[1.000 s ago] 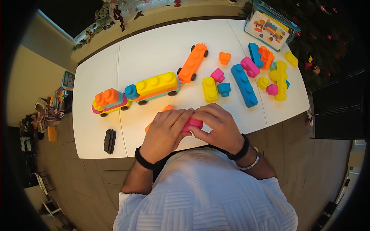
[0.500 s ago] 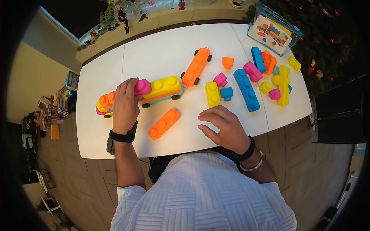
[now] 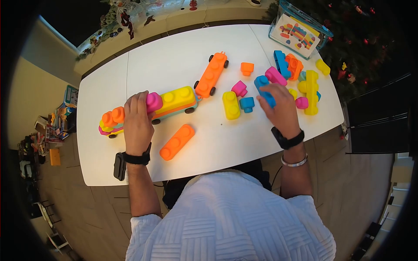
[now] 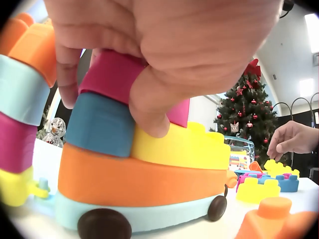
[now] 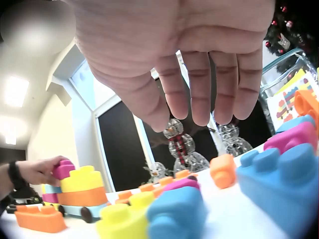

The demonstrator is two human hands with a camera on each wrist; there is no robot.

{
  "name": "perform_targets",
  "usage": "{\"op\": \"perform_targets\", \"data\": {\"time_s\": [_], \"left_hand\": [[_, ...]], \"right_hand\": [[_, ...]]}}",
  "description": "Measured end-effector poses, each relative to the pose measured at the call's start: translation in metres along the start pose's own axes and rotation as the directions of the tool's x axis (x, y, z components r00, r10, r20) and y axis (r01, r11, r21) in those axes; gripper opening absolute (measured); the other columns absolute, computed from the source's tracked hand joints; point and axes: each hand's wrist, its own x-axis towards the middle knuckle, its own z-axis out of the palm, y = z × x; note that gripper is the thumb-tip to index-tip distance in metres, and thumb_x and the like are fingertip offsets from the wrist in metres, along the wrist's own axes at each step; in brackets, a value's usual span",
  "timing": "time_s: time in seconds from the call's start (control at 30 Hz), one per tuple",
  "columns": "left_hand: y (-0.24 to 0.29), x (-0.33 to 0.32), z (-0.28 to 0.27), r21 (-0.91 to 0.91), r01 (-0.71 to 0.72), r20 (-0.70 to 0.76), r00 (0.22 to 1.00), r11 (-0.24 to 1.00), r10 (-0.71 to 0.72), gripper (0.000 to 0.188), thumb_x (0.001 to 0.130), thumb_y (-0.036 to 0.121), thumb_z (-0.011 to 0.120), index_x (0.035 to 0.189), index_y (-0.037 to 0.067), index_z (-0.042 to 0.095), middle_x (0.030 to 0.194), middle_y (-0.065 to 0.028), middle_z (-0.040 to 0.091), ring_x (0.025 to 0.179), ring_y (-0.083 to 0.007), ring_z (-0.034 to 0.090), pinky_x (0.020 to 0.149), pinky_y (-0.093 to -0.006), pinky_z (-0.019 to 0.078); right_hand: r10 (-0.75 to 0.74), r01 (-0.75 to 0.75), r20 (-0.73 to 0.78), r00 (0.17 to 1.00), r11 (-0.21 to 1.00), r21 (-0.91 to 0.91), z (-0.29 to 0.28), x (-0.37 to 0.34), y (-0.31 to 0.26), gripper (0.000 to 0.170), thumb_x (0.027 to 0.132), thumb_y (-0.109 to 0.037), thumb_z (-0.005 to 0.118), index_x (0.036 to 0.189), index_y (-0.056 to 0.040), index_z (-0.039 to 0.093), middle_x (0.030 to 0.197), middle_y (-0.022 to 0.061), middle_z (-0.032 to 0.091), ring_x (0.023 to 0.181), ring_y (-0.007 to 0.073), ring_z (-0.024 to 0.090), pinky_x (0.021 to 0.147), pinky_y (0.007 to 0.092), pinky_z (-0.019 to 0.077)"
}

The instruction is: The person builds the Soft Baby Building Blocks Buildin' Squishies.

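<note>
My left hand [image 3: 138,126] pinches a magenta block [image 3: 154,102] between thumb and fingers. In the left wrist view this block sits over a blue block [image 4: 99,124] and the end of a long yellow block [image 4: 184,149]. Both rest on an orange layer [image 4: 139,181] of a wheeled train car. To its left, the front car carries orange blocks [image 3: 113,115]. My right hand [image 3: 283,108] hovers over the right side of the table, fingers loosely extended and holding nothing. Below it lies a long blue block [image 3: 263,87], partly hidden by the hand.
A loose orange block [image 3: 177,142] lies near the front edge, right of my left hand. An orange wheeled car [image 3: 211,76] stands behind. Several loose blocks, including a yellow one [image 3: 231,105], spread rightward toward a clear box [image 3: 296,35]. A black case [image 3: 119,166] lies front left.
My left hand carried the magenta block from the front edge, where both hands were, left onto the train car. My right hand moved away rightward to the long blue block.
</note>
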Motion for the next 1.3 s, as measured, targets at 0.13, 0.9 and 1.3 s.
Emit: {"op": "perform_targets", "data": {"time_s": [0.13,0.9,1.3], "left_hand": [[0.002,-0.002,0.004,0.042,-0.004,-0.06,0.998,0.999,0.006,0.063,0.085,-0.011,0.071,0.145,0.003,0.057,0.138,-0.0151,0.064,0.134,-0.0417,0.056,0.11,-0.0501,0.051],[-0.001,-0.004,0.009,-0.015,0.023,-0.088,0.996,1.0,-0.024,0.065,0.084,-0.012,0.072,0.145,0.004,0.056,0.14,-0.0143,0.063,0.133,-0.0414,0.055,0.109,-0.0495,0.0508],[0.003,-0.004,0.006,0.01,0.022,-0.1,0.995,1.0,-0.021,0.058,0.087,-0.008,0.069,0.143,0.003,0.059,0.137,-0.0135,0.064,0.133,-0.0404,0.057,0.107,-0.0492,0.0532]], "right_hand": [[0.17,-0.166,0.003,0.985,0.964,-0.206,0.003,0.01,0.051,0.027,0.093,-0.011,0.081,0.118,-0.0068,0.075,0.116,0.0171,0.075,0.109,0.0404,0.069,0.094,0.0479,0.0578],[0.506,-0.269,0.231,0.831,0.728,-0.63,0.0,0.044,0.082,0.033,0.092,-0.024,0.086,0.118,-0.0136,0.068,0.122,0.0191,0.064,0.106,0.0453,0.069,0.092,0.053,0.06],[-0.023,0.007,0.096,0.995,0.986,0.168,0.01,0.08,-0.059,0.057,0.091,-0.011,0.084,0.141,-0.0085,0.057,0.121,0.0181,0.069,0.109,0.041,0.071,0.089,0.049,0.0601]]}}
